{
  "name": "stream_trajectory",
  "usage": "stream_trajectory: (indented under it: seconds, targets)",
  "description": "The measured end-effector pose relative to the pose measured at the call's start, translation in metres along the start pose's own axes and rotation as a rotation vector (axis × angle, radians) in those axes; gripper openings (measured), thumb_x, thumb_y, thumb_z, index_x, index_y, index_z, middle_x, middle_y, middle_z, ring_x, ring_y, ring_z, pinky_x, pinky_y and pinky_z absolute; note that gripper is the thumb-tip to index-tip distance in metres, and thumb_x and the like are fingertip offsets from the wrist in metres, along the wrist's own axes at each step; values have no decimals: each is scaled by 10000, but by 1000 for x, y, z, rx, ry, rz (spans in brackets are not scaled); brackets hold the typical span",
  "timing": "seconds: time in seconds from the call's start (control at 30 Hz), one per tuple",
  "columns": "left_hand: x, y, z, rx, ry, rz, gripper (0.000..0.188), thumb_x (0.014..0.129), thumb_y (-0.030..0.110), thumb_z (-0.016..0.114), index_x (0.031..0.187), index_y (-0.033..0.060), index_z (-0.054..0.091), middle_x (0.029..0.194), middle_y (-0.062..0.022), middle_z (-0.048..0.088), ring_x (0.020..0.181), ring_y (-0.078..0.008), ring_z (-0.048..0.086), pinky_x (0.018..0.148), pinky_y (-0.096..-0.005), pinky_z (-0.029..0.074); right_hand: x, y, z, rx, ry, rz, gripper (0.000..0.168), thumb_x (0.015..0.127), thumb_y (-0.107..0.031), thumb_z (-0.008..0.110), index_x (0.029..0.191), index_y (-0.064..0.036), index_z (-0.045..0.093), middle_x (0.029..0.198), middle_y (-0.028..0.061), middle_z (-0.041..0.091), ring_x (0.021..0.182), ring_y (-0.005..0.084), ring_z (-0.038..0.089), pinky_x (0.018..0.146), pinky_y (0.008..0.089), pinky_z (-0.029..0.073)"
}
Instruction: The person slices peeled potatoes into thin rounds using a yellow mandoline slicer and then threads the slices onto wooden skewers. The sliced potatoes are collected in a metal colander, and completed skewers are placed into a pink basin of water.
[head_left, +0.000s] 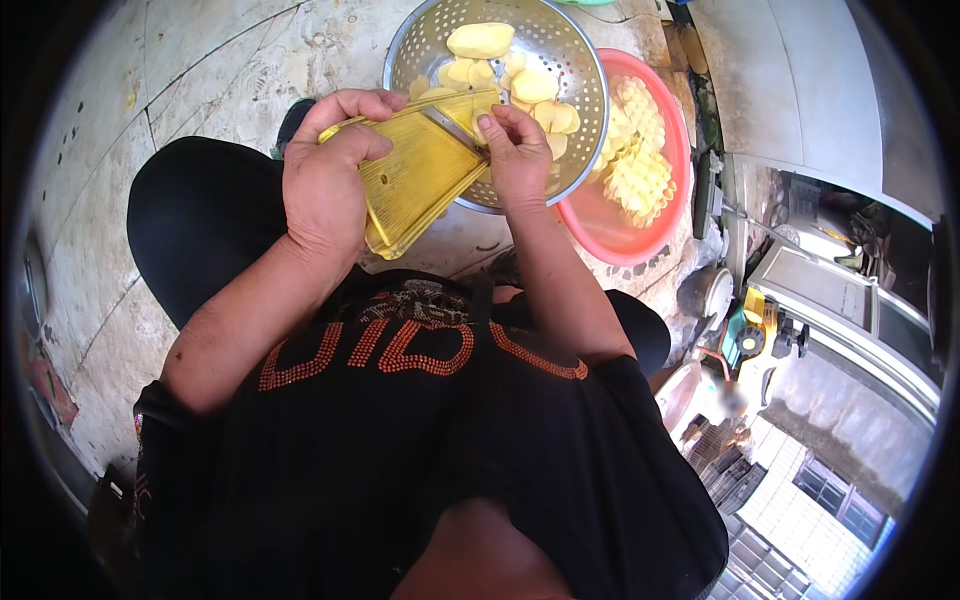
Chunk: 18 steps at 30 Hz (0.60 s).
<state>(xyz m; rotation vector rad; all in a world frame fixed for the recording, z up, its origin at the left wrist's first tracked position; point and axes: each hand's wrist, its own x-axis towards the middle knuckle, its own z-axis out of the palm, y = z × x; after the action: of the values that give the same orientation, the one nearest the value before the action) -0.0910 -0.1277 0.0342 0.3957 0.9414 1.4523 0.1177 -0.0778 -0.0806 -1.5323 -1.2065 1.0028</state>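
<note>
My left hand grips a yellow plastic slicer, a mandoline with a slanted metal blade. The slicer is tilted over the near left rim of a perforated metal colander. At the blade, my right hand pinches a small pale piece of potato, partly hidden by the fingers. Inside the colander lie a large peeled potato, another peeled chunk and several thin potato slices. The slicer covers part of the colander's contents.
Touching the colander on the right is a pink plastic basin holding piled, overlapping potato slices. My bent knee is left of the slicer. Worn pale flooring extends leftward. A lidded pot and a yellow-and-black machine stand at right.
</note>
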Motion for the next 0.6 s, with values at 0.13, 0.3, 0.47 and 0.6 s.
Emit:
stream_trajectory:
  seconds: [0.13, 0.3, 0.47, 0.6]
  targets:
    - [-2, 1, -4, -5, 16, -12, 199, 718, -72, 453, 855, 5, 574, 1045, -118, 624, 995, -213, 561, 943, -302, 427, -49, -61, 10, -95, -168, -332, 239, 765, -136, 779, 961, -62, 663, 877, 45, 617, 794, 134, 589, 722, 261, 495]
    - [-4, 1, -1, 8, 14, 13, 201, 717, -73, 451, 854, 6, 574, 1045, -118, 625, 992, -209, 562, 940, -299, 425, -34, -44, 8, -173, -97, -378, 183, 773, -135, 773, 902, -57, 670, 829, 53, 614, 761, 133, 590, 703, 254, 493]
    - [2, 0, -1, 19, -16, 23, 200, 716, -71, 454, 850, 7, 581, 1043, -115, 626, 983, -205, 561, 929, -293, 428, -2, -3, 1, -130, 31, -157, 147, 791, -140, 758, 843, -35, 670, 797, 58, 602, 689, 129, 580, 660, 260, 493]
    - [1, 1, -3, 17, -3, 16, 201, 717, -68, 458, 850, 9, 587, 1044, -112, 628, 983, -204, 561, 926, -292, 428, -15, -29, 2, -215, -8, -230, 136, 823, -148, 724, 829, -25, 667, 754, 55, 591, 672, 127, 573, 636, 265, 485]
